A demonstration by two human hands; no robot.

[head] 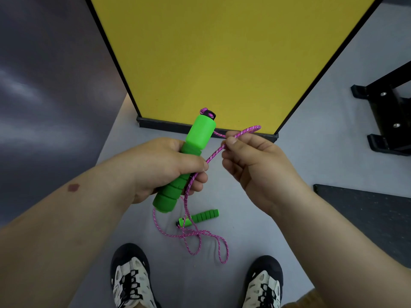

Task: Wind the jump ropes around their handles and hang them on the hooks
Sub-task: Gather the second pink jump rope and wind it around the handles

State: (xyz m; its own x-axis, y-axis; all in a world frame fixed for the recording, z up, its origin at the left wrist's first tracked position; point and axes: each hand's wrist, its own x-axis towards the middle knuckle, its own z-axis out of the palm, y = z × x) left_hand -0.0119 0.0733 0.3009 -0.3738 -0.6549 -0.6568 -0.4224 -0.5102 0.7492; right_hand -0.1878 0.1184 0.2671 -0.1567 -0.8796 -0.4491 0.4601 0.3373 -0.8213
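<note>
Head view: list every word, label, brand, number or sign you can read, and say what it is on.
None can be read.
Green handle gripped by the left hand: no print shows.
Second green handle on the floor: too small to show any marking.
Pink rope pinched by the right hand: a woven pattern only.
Yellow panel: plain, no sign.
Shoes: no legible brand.

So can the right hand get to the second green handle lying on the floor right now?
Probably not straight away. The right hand is pinching the pink rope up beside the held handle, and the second handle lies far below on the floor. Nothing blocks it, though; the person would need to bend down.
</note>
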